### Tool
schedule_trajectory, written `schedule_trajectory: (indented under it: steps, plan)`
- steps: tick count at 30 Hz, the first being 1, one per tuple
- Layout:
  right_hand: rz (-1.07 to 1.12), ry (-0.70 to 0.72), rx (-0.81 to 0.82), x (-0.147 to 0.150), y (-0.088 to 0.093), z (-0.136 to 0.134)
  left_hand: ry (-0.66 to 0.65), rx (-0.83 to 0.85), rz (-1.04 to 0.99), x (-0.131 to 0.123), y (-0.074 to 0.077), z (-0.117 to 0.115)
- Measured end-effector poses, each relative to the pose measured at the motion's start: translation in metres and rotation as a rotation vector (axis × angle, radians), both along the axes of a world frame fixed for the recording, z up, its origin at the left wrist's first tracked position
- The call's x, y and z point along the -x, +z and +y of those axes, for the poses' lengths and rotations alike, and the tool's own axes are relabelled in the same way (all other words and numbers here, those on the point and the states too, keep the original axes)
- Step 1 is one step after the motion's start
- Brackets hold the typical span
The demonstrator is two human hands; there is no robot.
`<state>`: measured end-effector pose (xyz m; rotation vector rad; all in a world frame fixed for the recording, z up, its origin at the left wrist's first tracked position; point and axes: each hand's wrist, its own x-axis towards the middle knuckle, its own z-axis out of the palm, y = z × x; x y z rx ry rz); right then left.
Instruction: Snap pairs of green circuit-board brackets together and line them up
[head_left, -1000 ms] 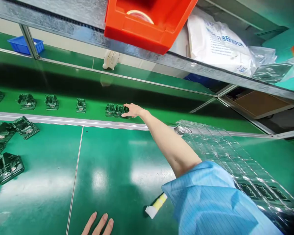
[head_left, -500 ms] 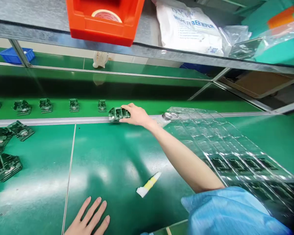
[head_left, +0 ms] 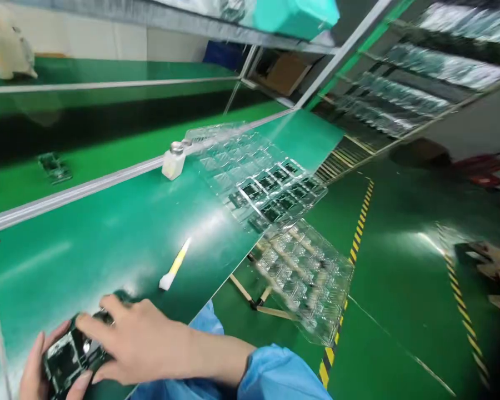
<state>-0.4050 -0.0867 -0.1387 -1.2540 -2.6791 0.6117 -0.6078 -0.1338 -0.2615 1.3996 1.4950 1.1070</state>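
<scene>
Low at the left of the bench, a dark green circuit board assembly (head_left: 73, 353) is held between both hands. My left hand (head_left: 39, 369) grips it from the left and below. My right hand (head_left: 137, 339) lies across its top, fingers over the far edge and partly hiding it. A white-and-yellow swab (head_left: 175, 266) lies on the green bench (head_left: 108, 244) beyond my right hand. Further off, a clear plastic blister tray (head_left: 254, 178) with dark boards in its pockets rests on the bench.
A second clear tray (head_left: 304, 283) sits below the bench edge, by wooden struts. A small bottle (head_left: 174, 161) stands at the metal rail (head_left: 66, 194), and a board (head_left: 54, 166) lies on the belt beyond. A green floor with yellow-black tape (head_left: 354, 266) lies right.
My right hand has left the belt and come back to the bench front with a board, and my left hand now holds it too. The view has swung right, showing the floor.
</scene>
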Motion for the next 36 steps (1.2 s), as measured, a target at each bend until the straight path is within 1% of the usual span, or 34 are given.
schedule_trajectory:
  steps: [2,4,5,7,9,11,13,17,21,28,34,36]
  plan:
    - [0.184,-0.058,0.051,-0.012,-0.007,-0.013,-0.028,0.013,-0.022,0.002,0.020,-0.008]
    - [0.302,-0.192,0.078,-0.022,-0.021,-0.020,-0.084,-0.026,-0.056,0.000,0.040,-0.008]
    - [0.350,-0.236,0.079,-0.026,-0.030,-0.021,-0.101,-0.052,-0.109,-0.002,0.047,-0.004]
    - [0.465,-0.244,0.062,-0.028,-0.049,-0.020,-0.084,-0.089,-0.219,-0.004,0.054,0.009]
    - [0.573,-0.219,0.020,-0.026,-0.063,-0.018,-0.027,-0.118,-0.283,-0.006,0.055,0.020]
    - [0.633,-0.211,-0.033,-0.021,-0.069,-0.016,0.032,-0.118,-0.313,-0.009,0.056,0.026]
    - [0.650,-0.213,-0.061,-0.018,-0.069,-0.015,0.074,-0.106,-0.321,-0.012,0.058,0.027]
    - [0.642,-0.223,-0.041,-0.016,-0.065,-0.012,0.106,-0.114,-0.319,-0.018,0.061,0.029]
    - [0.635,-0.240,-0.033,-0.017,-0.066,-0.012,0.142,-0.144,-0.314,-0.020,0.061,0.032]
    - [0.675,-0.237,-0.017,-0.016,-0.066,-0.013,0.141,-0.142,-0.318,-0.020,0.063,0.033]
    - [0.642,-0.259,-0.020,-0.015,-0.068,-0.014,0.090,-0.060,-0.349,-0.014,0.065,0.031]
    - [0.639,-0.269,-0.026,-0.015,-0.065,-0.014,0.081,-0.062,-0.351,-0.011,0.066,0.028]
